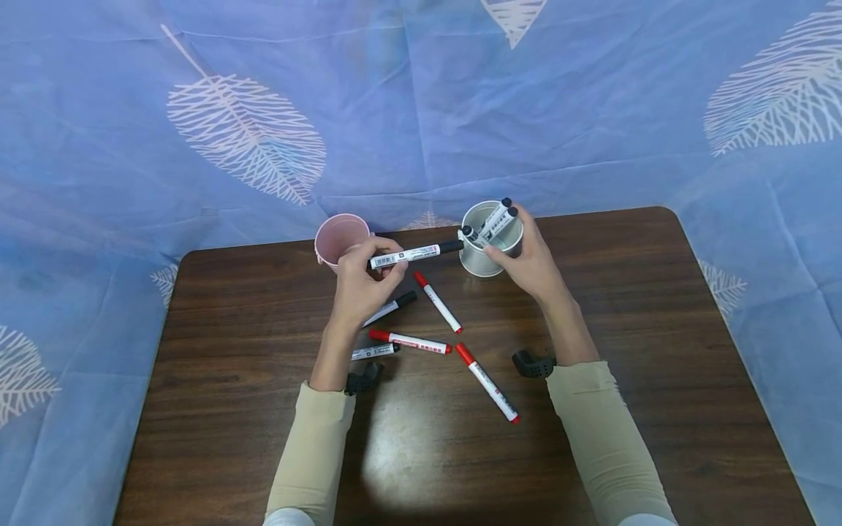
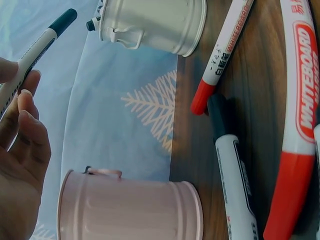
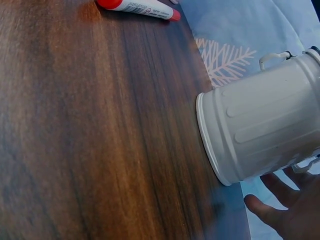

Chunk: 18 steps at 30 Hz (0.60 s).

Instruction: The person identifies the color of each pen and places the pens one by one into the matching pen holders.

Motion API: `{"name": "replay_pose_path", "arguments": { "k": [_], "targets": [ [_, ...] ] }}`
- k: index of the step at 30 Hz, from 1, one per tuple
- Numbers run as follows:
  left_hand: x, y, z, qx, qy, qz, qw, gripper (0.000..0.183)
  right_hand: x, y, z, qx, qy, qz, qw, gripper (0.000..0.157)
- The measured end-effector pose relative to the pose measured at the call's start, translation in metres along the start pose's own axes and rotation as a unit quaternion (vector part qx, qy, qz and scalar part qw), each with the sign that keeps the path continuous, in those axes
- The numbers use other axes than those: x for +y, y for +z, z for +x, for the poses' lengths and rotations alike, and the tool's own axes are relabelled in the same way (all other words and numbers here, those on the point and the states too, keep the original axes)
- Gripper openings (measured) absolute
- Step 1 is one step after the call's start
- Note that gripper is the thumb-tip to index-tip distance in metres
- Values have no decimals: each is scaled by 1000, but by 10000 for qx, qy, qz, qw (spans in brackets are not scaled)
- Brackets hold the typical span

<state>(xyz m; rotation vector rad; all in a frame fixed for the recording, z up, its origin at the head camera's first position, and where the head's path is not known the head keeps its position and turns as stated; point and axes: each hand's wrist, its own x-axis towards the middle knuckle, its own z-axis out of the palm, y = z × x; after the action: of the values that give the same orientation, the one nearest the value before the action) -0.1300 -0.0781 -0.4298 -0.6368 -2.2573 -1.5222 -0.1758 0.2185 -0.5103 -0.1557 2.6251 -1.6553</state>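
Note:
My left hand (image 1: 368, 281) pinches a black-capped whiteboard marker (image 1: 416, 254) near one end. It is held level above the table, with its cap close to the white bucket (image 1: 480, 261). In the left wrist view, the thumb and fingers (image 2: 29, 102) close on the marker's white barrel. Three black-capped markers (image 1: 498, 223) lean inside the white bucket. My right hand (image 1: 533, 259) holds that bucket at its right side, thumb at the front rim and fingers toward the back. The right wrist view has some fingers (image 3: 267, 210) beside the bucket's wall, with their upper parts partly hidden by it.
A pink bucket (image 1: 342, 234) stands at the table's back edge, partly behind my left hand. Three red-capped markers (image 1: 488, 383) and two black-capped markers (image 1: 375, 351) lie on the brown table (image 1: 658, 365). A blue leaf-patterned cloth (image 1: 368, 109) hangs behind.

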Motion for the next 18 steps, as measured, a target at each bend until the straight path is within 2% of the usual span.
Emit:
{"name": "replay_pose_path", "arguments": {
  "k": [4, 9, 13, 18],
  "targets": [
    [-11, 9, 3, 77, 135, 90, 9998, 14, -2, 0, -1, -28, 22, -44, 10000, 91],
    [-28, 24, 4, 91, 63, 173, 9998, 17, -2, 0, -1, -47, -31, -65, 10000, 89],
    [-32, 30, 4, -48, 9, 167, 9998, 17, -1, 0, -2, -61, 5, -76, 10000, 90],
    [-32, 35, 5, -57, 100, 227, 9997, 16, -2, -1, -2, -42, -6, -132, 9999, 90]
  ]
}}
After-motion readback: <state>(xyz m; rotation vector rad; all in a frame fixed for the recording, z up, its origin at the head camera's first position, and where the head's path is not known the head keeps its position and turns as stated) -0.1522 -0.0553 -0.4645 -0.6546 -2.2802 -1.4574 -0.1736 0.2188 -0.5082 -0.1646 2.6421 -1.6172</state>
